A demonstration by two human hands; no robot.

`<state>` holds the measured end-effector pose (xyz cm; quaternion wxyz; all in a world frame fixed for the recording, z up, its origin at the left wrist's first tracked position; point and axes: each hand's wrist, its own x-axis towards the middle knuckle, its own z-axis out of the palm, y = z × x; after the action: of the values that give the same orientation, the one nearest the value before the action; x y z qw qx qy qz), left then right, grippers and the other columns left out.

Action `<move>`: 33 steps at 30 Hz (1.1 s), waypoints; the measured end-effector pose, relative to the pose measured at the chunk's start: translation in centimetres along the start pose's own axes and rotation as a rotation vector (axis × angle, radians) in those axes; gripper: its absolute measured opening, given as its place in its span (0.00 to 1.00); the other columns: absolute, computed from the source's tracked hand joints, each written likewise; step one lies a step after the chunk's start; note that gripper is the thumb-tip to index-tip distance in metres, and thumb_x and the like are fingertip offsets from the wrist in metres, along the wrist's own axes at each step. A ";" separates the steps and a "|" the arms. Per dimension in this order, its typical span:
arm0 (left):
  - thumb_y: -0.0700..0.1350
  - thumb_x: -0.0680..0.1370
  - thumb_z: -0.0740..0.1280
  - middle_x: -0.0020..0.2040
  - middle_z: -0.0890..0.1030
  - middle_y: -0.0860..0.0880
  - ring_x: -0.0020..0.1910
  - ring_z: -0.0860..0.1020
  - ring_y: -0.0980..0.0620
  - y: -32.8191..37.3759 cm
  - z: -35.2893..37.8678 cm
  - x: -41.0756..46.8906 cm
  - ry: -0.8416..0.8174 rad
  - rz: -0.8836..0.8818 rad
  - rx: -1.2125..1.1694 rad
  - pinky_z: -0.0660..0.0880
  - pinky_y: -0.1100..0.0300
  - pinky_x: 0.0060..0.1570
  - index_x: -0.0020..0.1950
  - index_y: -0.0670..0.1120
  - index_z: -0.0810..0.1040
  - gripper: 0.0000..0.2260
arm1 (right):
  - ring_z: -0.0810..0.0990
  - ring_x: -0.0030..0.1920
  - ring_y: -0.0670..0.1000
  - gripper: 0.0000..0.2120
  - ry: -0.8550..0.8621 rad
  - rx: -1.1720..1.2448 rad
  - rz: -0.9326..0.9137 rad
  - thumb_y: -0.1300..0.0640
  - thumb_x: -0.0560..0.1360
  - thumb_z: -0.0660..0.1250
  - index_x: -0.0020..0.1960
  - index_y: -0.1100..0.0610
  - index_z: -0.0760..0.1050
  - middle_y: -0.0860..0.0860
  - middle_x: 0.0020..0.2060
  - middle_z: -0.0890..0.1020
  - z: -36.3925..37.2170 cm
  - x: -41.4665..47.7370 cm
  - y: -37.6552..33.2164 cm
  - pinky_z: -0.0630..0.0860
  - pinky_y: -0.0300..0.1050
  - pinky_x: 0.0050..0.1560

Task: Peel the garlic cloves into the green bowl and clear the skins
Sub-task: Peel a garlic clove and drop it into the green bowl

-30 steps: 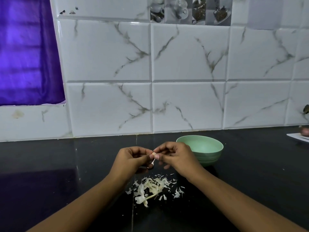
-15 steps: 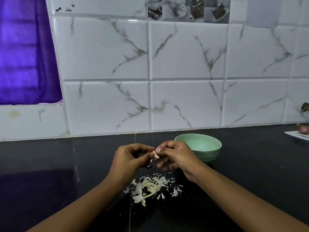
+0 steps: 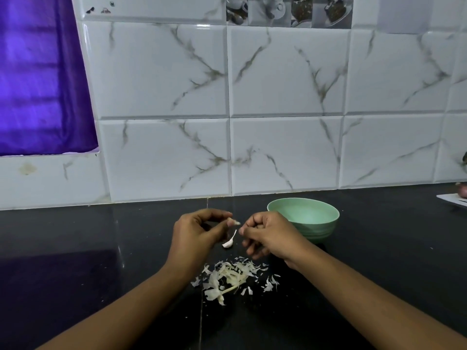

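My left hand [image 3: 199, 231] pinches a small garlic clove [image 3: 233, 221] between thumb and fingertips above the black counter. Just to its right, a small gap away, my right hand [image 3: 267, 234] has its fingers curled, and I see nothing between them. A white curled piece of skin [image 3: 228, 242] sits below the gap between the hands; whether it is falling or lying on the counter I cannot tell. A pile of garlic skins [image 3: 227, 276] lies on the counter in front of both hands. The green bowl [image 3: 322, 229] stands behind my right hand, and its inside looks empty from here.
The black counter [image 3: 101, 248] runs back to a white marble-tiled wall [image 3: 285, 152]. At the far right edge lies a white board [image 3: 452, 199] with a pinkish object [image 3: 463, 192] on it. A purple curtain [image 3: 38, 84] hangs at the upper left.
The hands were pinching the clove together; now they have pulled apart. The clove stays with my left hand, and a piece of skin has come away below it.
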<state>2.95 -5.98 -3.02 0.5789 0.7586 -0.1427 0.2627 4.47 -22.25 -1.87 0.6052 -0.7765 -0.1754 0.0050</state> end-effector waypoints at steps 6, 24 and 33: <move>0.39 0.75 0.70 0.42 0.86 0.46 0.38 0.84 0.46 -0.2 -1.1 0.6 -0.036 -0.165 -0.169 0.79 0.57 0.36 0.48 0.44 0.80 0.03 | 0.78 0.27 0.45 0.07 0.050 -0.350 -0.102 0.63 0.69 0.74 0.36 0.56 0.78 0.47 0.26 0.78 -1.3 0.1 -0.3 0.77 0.38 0.29; 0.37 0.71 0.74 0.36 0.84 0.44 0.31 0.82 0.54 -0.2 -0.1 0.1 -0.143 -0.120 -0.086 0.76 0.66 0.32 0.47 0.44 0.84 0.06 | 0.80 0.34 0.45 0.01 0.011 -0.081 -0.104 0.62 0.74 0.70 0.45 0.59 0.79 0.51 0.34 0.82 -1.9 0.3 -0.4 0.77 0.41 0.36; 0.41 0.69 0.76 0.36 0.85 0.48 0.34 0.84 0.49 -0.6 -0.3 0.2 -0.166 0.066 0.054 0.80 0.61 0.37 0.43 0.47 0.83 0.06 | 0.81 0.32 0.46 0.03 -0.137 0.261 0.066 0.67 0.73 0.68 0.44 0.61 0.76 0.55 0.37 0.83 -0.9 0.5 0.2 0.79 0.38 0.31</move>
<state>3.35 -5.55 -3.38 0.5355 0.7880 -0.2081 0.2216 5.19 -23.01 -1.74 0.6870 -0.6945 -0.1886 0.1004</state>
